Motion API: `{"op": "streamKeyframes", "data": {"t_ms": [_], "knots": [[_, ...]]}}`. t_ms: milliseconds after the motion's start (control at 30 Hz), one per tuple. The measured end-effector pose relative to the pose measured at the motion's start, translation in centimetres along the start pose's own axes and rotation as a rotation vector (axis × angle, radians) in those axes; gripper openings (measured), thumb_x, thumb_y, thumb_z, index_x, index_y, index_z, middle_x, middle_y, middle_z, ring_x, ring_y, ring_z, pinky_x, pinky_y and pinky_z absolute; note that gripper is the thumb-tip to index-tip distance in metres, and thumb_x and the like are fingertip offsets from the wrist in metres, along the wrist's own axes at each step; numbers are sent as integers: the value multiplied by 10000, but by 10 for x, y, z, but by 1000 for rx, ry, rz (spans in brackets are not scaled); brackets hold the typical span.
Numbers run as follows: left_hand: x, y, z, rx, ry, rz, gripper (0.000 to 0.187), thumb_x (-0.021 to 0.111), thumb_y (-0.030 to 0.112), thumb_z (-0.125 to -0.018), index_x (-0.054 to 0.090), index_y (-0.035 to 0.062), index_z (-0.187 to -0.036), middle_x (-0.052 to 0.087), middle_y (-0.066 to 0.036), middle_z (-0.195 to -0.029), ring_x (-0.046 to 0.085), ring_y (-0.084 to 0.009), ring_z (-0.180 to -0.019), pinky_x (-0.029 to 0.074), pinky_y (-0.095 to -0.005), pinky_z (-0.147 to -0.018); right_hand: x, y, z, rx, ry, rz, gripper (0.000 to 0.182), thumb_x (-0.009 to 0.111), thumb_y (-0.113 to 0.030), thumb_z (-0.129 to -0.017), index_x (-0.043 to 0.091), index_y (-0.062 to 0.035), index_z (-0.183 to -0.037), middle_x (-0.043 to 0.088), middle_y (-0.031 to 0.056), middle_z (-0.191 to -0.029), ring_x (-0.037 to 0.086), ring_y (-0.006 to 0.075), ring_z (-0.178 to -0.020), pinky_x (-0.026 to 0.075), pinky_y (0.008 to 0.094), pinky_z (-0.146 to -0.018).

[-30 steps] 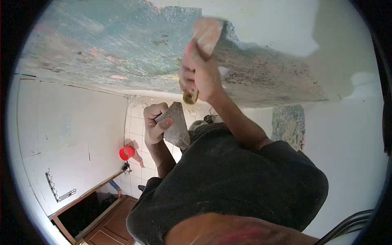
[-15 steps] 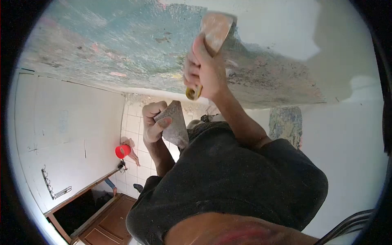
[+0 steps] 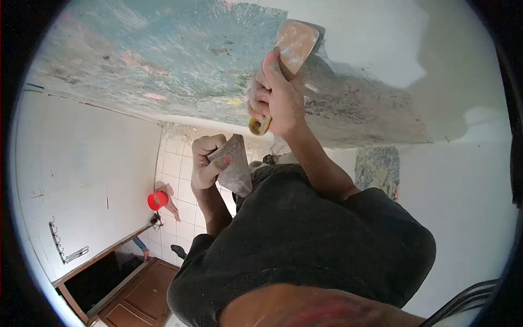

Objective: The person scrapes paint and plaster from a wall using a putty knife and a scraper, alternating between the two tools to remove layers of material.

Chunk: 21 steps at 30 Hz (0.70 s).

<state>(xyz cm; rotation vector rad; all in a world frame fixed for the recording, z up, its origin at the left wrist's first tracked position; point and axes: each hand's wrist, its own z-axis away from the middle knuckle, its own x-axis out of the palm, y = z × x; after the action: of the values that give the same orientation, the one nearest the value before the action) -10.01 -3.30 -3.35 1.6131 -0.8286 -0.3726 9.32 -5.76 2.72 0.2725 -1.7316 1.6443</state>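
Note:
My right hand [image 3: 275, 101] is closed around a putty knife [image 3: 297, 46] with a yellow handle end. Its broad, dusty blade lies against the wall [image 3: 180, 60], at the border between the rough blue-grey patch and the white surface. Lower down, near my body, my left hand [image 3: 210, 163] grips a flat grey scraper plate [image 3: 235, 169], thumb on its face and fingers behind. That plate is coated in dust and apart from the wall; whether it has a handle is hidden.
A red bucket [image 3: 157, 201] sits on the white tiled floor [image 3: 187, 220]. Beside it are limbs of another person, partly seen. A foot with a blue trouser leg [image 3: 140, 245] shows near a brown door [image 3: 136, 294]. Hooks [image 3: 56, 237] are on the side wall.
My right hand and the putty knife have shifted slightly right and down in the view, the blade still at the patch's border. My left hand keeps its grip on the scraper plate.

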Motion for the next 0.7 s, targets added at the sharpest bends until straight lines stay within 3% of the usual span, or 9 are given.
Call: {"op": "streamKeyframes", "data": {"t_ms": [300,400,700], "knots": [[0,4,-3,-6,-60,-5,320,682,203,-696,423,58,-575,404,22,-522,340,-72,-457,224,-266,-451,-5,0,-4,-87,23,67,494,507,-480,-976,338,-156,-643,300,-32,-479,283,97,-331,267,276,-332],[-5,-2,-2,10,-56,56,314,683,201,-692,429,58,-577,403,18,-521,345,-75,-452,224,-271,-450,-1,-3,0,-12,-4,9,490,504,-478,-978,343,-155,-646,297,-34,-479,283,96,-331,267,277,-330],[3,-6,-6,6,-41,20,260,674,156,-698,462,47,-593,429,11,-516,361,-72,-453,246,-259,-461,-6,-10,-2,-42,-50,39,464,474,-452,-997,360,-149,-664,286,-36,-484,283,95,-333,272,276,-327]]}}
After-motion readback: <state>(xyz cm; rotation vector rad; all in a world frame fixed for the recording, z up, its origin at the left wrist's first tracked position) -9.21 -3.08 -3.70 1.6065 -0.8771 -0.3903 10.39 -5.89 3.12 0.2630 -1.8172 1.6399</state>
